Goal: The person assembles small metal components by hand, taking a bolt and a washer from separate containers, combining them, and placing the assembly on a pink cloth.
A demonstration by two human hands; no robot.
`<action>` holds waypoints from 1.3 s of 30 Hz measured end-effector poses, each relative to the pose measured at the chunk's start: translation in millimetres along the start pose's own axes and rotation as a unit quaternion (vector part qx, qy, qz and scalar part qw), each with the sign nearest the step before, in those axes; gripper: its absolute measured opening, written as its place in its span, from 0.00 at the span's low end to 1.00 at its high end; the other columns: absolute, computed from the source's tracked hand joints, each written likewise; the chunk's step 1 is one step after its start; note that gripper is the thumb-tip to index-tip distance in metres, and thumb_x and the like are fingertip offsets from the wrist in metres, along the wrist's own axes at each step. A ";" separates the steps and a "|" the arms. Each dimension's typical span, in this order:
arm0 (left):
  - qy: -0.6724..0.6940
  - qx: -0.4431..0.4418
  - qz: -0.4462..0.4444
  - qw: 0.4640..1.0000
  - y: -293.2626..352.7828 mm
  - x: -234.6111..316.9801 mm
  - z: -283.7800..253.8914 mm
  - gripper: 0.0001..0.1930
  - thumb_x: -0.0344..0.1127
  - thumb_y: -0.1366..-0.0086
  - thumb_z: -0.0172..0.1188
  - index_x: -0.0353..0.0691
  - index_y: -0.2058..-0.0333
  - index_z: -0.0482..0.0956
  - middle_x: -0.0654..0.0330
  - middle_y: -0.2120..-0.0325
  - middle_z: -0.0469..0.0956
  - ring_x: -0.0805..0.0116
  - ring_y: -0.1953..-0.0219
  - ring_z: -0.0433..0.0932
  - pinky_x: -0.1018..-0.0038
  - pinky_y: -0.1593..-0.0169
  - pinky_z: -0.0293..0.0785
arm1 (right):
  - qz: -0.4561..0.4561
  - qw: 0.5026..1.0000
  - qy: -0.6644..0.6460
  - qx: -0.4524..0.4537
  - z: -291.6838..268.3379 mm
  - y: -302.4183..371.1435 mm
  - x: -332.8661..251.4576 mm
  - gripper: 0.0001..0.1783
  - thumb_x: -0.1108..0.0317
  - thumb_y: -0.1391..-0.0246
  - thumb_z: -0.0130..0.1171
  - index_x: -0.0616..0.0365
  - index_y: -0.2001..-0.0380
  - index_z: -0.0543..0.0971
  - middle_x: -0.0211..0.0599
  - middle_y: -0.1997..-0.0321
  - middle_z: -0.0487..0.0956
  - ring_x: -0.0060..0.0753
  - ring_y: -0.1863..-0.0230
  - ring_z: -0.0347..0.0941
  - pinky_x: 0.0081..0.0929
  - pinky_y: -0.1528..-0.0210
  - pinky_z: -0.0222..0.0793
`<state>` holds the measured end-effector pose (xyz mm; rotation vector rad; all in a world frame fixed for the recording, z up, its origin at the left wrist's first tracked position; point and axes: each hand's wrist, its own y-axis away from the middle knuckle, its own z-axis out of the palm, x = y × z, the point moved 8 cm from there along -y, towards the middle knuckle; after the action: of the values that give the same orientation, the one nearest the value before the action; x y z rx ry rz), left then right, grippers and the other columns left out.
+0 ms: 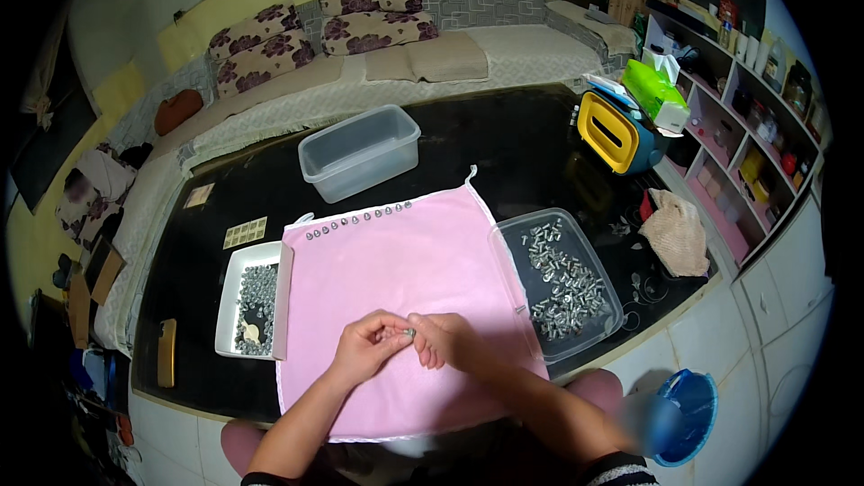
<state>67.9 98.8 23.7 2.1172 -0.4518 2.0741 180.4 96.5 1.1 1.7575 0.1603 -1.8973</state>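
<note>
Over the pink cloth, my two hands meet near its front half. My left hand is closed, thumb and forefinger pinching a small shiny metal fastener. Against the same piece my right hand is closed too, thumb on top and fingers curled; part of the fastener is hidden. Several like metal pieces stand in a row along the cloth's far edge. To the left, a white box holds many small round metal parts. At right, a clear shallow tray holds a heap of short metal screws.
An empty clear plastic bin stands beyond the cloth on the black table. A yellow-and-blue case, a green tissue pack and a beige cloth lie right. A phone lies left. A blue bucket stands on the floor.
</note>
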 end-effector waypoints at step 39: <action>-0.476 0.154 0.039 0.865 -25.0 73.9 -161.3 0.11 0.26 0.53 0.61 0.33 0.67 0.75 0.57 0.71 0.74 0.68 0.68 0.74 0.75 0.63 0.70 | -0.267 0.784 0.521 0.209 -122.9 91.5 -58.2 0.09 0.75 0.68 0.59 0.59 0.76 0.75 0.39 0.75 0.74 0.43 0.69 0.70 0.32 0.65 0.67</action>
<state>-77.5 163.8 105.8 3.2704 -0.2972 0.9968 331.6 90.8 64.0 3.1827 0.7448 -1.0294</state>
